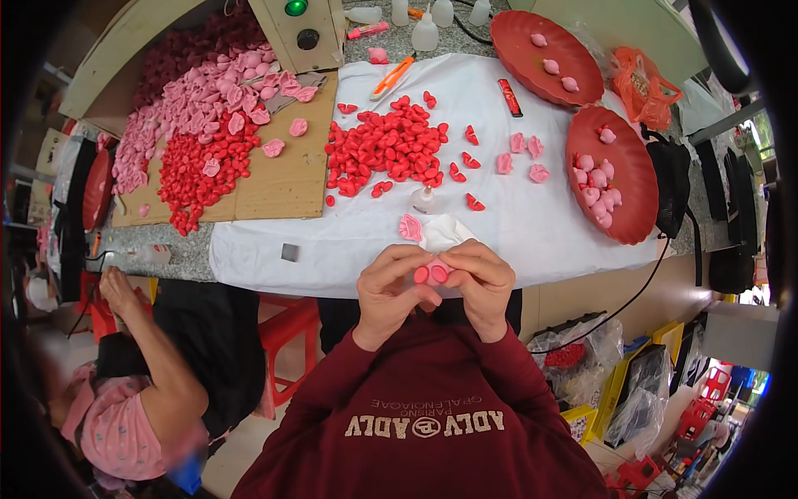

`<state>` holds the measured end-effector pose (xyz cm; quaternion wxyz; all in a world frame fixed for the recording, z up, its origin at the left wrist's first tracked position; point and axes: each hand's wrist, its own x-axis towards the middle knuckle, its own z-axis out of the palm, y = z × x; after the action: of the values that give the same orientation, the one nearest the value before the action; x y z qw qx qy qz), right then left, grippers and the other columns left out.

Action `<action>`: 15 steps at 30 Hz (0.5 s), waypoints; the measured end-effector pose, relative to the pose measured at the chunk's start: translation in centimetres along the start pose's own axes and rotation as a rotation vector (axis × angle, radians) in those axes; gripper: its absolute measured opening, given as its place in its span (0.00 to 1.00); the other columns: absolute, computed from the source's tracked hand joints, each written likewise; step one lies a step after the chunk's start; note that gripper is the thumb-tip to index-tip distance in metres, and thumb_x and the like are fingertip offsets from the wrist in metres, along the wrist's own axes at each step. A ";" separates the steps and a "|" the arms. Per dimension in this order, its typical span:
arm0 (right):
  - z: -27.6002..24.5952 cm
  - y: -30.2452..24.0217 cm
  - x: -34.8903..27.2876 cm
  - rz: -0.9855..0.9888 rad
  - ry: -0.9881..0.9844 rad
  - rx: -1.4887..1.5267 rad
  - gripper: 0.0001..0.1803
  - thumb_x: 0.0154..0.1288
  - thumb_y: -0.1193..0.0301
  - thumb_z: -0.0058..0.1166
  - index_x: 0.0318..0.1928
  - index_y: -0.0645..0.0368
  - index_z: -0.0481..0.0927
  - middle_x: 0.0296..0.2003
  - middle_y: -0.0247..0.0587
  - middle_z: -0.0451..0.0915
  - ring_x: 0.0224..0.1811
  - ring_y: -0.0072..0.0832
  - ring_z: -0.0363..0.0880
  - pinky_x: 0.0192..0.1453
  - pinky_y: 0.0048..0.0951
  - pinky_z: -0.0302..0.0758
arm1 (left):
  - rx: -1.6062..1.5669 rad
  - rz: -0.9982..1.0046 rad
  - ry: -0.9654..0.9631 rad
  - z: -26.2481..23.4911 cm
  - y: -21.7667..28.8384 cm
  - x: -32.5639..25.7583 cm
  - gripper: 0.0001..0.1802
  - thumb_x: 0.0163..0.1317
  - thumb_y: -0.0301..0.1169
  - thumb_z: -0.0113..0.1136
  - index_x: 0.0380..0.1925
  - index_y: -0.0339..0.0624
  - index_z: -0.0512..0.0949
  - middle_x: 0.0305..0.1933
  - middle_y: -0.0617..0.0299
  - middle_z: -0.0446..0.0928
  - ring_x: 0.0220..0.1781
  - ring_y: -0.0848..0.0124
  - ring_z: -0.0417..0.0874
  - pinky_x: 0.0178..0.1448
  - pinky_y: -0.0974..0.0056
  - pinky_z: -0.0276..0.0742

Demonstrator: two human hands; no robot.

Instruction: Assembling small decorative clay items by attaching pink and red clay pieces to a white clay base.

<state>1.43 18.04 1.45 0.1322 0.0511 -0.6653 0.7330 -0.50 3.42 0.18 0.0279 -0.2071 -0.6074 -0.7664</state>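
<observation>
A few bits of packaging around. There's an orange plastic bag [642, 83] scrunched at the far right end of the table, beside the upper red tray [509, 37]. Down on the floor to the right, clear plastic bags [582, 353] sit bunched up, one holding red pieces, next to yellow crates [619, 384].

Left hand [389, 287] and right hand [480, 281] together pinch a small pink-and-red piece [432, 272] above the white cloth [515, 224].

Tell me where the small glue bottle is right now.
In the head view, the small glue bottle stands on the white cloth, just below the red pile and above both hands.
</observation>
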 end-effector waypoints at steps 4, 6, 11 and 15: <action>2.2 -1.9 0.8 -0.118 0.046 -0.181 0.16 0.43 0.77 0.65 0.37 0.63 0.81 0.31 0.37 0.77 0.31 0.25 0.74 0.34 0.22 0.70 | -0.857 -0.407 0.226 1.3 -0.3 -0.8 0.21 0.55 0.31 0.62 0.48 0.40 0.70 0.46 0.58 0.72 0.45 0.69 0.75 0.50 0.67 0.74; 2.8 -2.4 1.2 -0.226 0.117 -0.396 0.19 0.38 0.76 0.67 0.37 0.63 0.81 0.29 0.35 0.75 0.28 0.26 0.71 0.31 0.24 0.69 | -0.994 -0.412 0.129 1.4 -0.7 -0.9 0.23 0.57 0.37 0.60 0.50 0.42 0.68 0.50 0.61 0.70 0.53 0.68 0.71 0.58 0.65 0.68; 3.0 -1.7 1.1 -0.490 0.107 -0.608 0.21 0.35 0.75 0.67 0.37 0.64 0.80 0.28 0.35 0.74 0.26 0.29 0.69 0.28 0.27 0.67 | -1.101 -0.537 0.166 2.3 -2.3 -3.1 0.21 0.64 0.42 0.48 0.51 0.43 0.64 0.51 0.63 0.67 0.55 0.70 0.66 0.60 0.65 0.64; 3.4 -2.1 1.1 -0.580 0.137 -0.656 0.21 0.34 0.74 0.66 0.36 0.65 0.80 0.29 0.36 0.74 0.25 0.30 0.69 0.27 0.28 0.67 | -1.295 -0.572 -0.096 2.4 -3.8 -2.2 0.26 0.61 0.36 0.49 0.58 0.41 0.60 0.60 0.62 0.63 0.62 0.68 0.62 0.67 0.65 0.55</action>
<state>0.56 14.95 4.15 0.3854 0.1423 -0.8107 0.4172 1.09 6.19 -3.72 -0.3301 -0.0480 -0.0607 -0.9408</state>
